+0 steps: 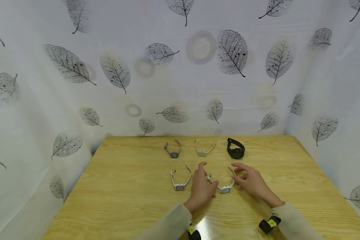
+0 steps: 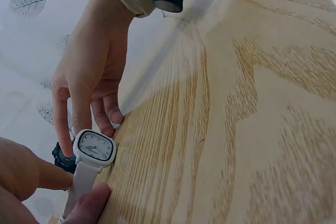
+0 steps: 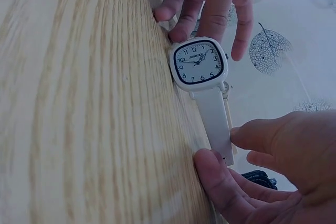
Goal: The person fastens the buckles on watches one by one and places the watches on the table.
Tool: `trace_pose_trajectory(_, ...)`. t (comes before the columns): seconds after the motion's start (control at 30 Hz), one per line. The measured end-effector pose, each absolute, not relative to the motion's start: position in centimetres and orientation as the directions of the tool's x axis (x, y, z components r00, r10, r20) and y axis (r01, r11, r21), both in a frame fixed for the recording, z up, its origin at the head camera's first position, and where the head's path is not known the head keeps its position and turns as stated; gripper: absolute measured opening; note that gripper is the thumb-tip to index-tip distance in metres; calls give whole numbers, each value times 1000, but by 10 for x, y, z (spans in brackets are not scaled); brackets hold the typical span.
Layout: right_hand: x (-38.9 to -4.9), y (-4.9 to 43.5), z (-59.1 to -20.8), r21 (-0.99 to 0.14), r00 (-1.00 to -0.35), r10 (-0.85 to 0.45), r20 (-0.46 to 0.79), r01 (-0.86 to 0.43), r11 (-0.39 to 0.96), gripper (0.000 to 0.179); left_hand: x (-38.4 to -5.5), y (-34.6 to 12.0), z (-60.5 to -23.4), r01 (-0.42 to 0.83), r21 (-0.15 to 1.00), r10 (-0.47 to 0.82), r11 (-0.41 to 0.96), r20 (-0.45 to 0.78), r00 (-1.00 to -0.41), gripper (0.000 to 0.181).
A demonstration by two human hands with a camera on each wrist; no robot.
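A white wristwatch (image 1: 225,189) with a squarish dial stands on its strap edges at the front right, its strap spread in a U. My left hand (image 1: 201,188) is at its buckle side, index finger stretched forward and thumb close to the strap. By the other strap end is my right hand (image 1: 253,182), thumb and fingers spread loosely around it. The right wrist view shows the white strap (image 3: 212,119) between my right thumb and finger; a firm pinch is not visible. Left of my left hand stands another white watch (image 1: 179,187) with a grey dial.
Farther back stand a grey watch (image 1: 174,155), a pale watch (image 1: 202,153) and a black watch (image 1: 237,152) in a row. The wooden table (image 1: 123,200) meets a leaf-printed white curtain (image 1: 174,90) behind and at both sides.
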State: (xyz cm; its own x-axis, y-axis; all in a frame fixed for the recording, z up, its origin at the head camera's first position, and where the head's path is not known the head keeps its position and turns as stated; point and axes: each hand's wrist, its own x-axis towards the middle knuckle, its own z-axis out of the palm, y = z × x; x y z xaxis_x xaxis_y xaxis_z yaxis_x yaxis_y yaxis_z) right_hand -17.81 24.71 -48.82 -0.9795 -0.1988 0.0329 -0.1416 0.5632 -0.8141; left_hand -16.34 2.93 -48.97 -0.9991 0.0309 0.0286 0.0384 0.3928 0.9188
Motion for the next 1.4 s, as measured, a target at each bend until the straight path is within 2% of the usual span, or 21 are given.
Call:
trace_pose_trajectory(0.13,-177,245,-487,-824,-983,-181,15,-115,555,49,-164,31,-490,43,916,17,400,39,-999,68)
trace_pose_trajectory(0.37,-176,243,-486,-818,-989,-143,-21,-66,571,38,-166,35,-491,22,921,-6,388,26,-1000,39)
trace_pose_trajectory(0.47,-176,243,-485,-822,-990,-139,-29,-55,566,37,-167,36,-491,32,917,-10,398,39,-999,33)
trace_pose_trajectory(0.87,-175,242,-485,-806,-991,-128,-25,-56,590,32,-167,36,-492,40,909,-19,415,53,-998,33)
trace_pose_trajectory(1.17,-172,239,-486,-809,-996,-81,39,-79,582,35,-165,38,-499,159,875,-23,457,191,-981,40)
trace_pose_trajectory(1.4,-171,237,-489,-858,-995,-75,60,-89,505,36,-167,36,-501,162,924,-30,346,183,-983,41)
